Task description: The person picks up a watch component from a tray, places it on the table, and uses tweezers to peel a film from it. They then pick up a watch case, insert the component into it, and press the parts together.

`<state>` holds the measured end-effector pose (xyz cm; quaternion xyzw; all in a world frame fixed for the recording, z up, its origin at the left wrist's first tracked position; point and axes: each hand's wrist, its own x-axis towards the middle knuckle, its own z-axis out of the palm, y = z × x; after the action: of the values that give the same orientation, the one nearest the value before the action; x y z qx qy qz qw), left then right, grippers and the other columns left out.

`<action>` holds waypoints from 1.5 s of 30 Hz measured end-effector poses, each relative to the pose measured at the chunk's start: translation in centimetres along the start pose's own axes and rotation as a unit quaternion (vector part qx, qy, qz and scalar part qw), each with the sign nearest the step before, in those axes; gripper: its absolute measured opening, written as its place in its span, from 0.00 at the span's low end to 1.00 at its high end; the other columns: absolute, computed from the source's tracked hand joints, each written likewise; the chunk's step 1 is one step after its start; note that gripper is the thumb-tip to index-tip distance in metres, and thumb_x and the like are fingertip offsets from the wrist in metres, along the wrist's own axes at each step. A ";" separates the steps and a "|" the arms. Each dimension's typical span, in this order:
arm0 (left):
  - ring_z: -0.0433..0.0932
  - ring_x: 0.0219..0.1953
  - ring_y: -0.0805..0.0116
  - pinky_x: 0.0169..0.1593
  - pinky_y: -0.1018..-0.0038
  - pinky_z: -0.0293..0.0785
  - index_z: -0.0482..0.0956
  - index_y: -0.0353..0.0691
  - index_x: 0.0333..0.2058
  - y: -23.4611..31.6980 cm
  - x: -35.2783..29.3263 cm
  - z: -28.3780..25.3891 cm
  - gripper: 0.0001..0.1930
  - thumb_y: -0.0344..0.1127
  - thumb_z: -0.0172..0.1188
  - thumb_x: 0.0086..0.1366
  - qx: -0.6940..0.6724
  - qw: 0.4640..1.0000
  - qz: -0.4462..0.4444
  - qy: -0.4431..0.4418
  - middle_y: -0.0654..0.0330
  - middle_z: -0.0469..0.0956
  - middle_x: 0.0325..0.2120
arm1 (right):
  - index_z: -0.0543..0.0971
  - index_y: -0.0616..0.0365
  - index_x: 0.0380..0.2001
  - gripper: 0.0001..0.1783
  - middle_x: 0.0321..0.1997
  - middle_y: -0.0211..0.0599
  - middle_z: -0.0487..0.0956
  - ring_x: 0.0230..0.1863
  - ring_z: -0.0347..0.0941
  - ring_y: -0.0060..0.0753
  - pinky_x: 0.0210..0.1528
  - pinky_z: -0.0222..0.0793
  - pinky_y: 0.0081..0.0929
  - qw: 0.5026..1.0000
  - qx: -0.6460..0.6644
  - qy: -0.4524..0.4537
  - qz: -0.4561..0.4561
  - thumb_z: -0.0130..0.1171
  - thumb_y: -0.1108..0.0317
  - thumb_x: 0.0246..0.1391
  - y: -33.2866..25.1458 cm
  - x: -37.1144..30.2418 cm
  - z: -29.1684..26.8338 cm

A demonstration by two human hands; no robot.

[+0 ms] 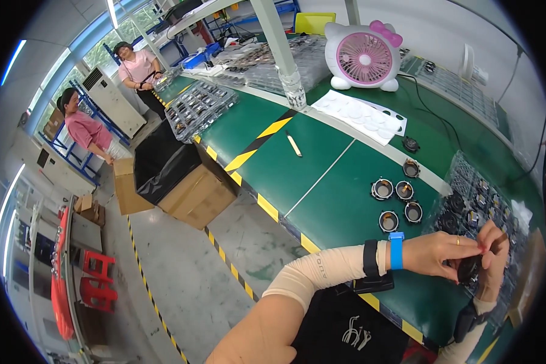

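Observation:
Over the right end of the green table, both of my hands close in on a black round part (469, 270). My left hand (438, 252), with a blue wristband and a ring, has its thumb and fingers against this part's left side. My right hand (494, 262) curls around the other side of it. Between the meeting fingertips shows a bit of red, too small to name. Just left of my hands stand several round metal-rimmed parts (382, 188) with open tops. Under and behind my hands lies a clear plastic tray (464, 173) filled with dark parts.
A pink-and-white fan (364, 56), white sheets with round cut-outs (361, 115) and a light-coloured pen-like stick (293, 144) are on the green table (249, 118). Another filled tray (200, 109) sits farther left. Beside the table stands a black-lined carton (194, 197). Two people are beyond.

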<state>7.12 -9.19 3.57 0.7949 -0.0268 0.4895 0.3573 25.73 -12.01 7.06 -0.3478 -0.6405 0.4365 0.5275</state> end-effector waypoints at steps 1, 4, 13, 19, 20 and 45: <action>0.77 0.31 0.59 0.34 0.73 0.76 0.66 0.33 0.48 -0.1 0.0 0.0 0.31 0.26 0.66 0.42 0.003 1.000 0.006 0.005 0.50 0.66 0.47 | 0.70 0.55 0.12 0.20 0.21 0.26 0.62 0.24 0.56 0.18 0.26 0.47 0.16 1.000 -0.001 0.006 -0.008 0.67 0.53 0.34 -0.1 0.1 0.3; 0.77 0.30 0.60 0.33 0.73 0.76 0.66 0.33 0.48 -0.3 0.0 0.0 0.31 0.26 0.66 0.42 -0.004 1.000 0.004 -0.009 0.50 0.66 0.47 | 0.70 0.54 0.12 0.21 0.21 0.26 0.62 0.24 0.56 0.18 0.26 0.47 0.16 1.000 -0.014 0.003 -0.003 0.68 0.51 0.33 -0.3 0.1 0.0; 0.77 0.29 0.62 0.33 0.74 0.76 0.66 0.33 0.49 -0.1 -0.1 0.0 0.31 0.25 0.66 0.43 -0.061 0.997 -0.045 -0.009 0.49 0.65 0.48 | 0.72 0.55 0.11 0.18 0.21 0.26 0.63 0.24 0.56 0.19 0.26 0.47 0.16 0.999 -0.015 -0.020 0.032 0.69 0.56 0.33 -0.3 0.0 -0.7; 0.77 0.29 0.62 0.33 0.75 0.76 0.66 0.34 0.49 0.4 -0.4 0.4 0.31 0.27 0.66 0.43 -0.046 0.998 -0.031 -0.017 0.50 0.65 0.48 | 0.72 0.55 0.10 0.19 0.22 0.27 0.63 0.24 0.56 0.19 0.26 0.49 0.16 0.999 0.004 -0.029 0.041 0.69 0.55 0.32 -0.3 -0.2 -0.5; 0.77 0.31 0.61 0.34 0.74 0.76 0.66 0.34 0.49 0.5 -0.5 0.5 0.31 0.27 0.66 0.44 -0.054 0.997 -0.046 -0.025 0.50 0.65 0.48 | 0.72 0.55 0.12 0.18 0.22 0.27 0.63 0.25 0.56 0.19 0.27 0.49 0.16 0.999 0.003 -0.034 0.030 0.68 0.55 0.34 -0.5 -0.5 -0.4; 0.77 0.36 0.53 0.31 0.73 0.75 0.65 0.30 0.50 -2.0 -0.8 1.1 0.29 0.25 0.64 0.46 0.372 0.926 -0.031 0.051 0.44 0.69 0.45 | 0.70 0.61 0.47 0.20 0.28 0.25 0.70 0.17 0.56 0.12 0.18 0.50 0.11 0.946 0.294 0.099 0.096 0.55 0.62 0.52 4.2 -2.8 2.6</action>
<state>8.35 -8.56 1.56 0.8451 0.2003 0.4929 0.0520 23.73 -13.46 1.97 -0.2790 -0.3914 0.6174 0.6227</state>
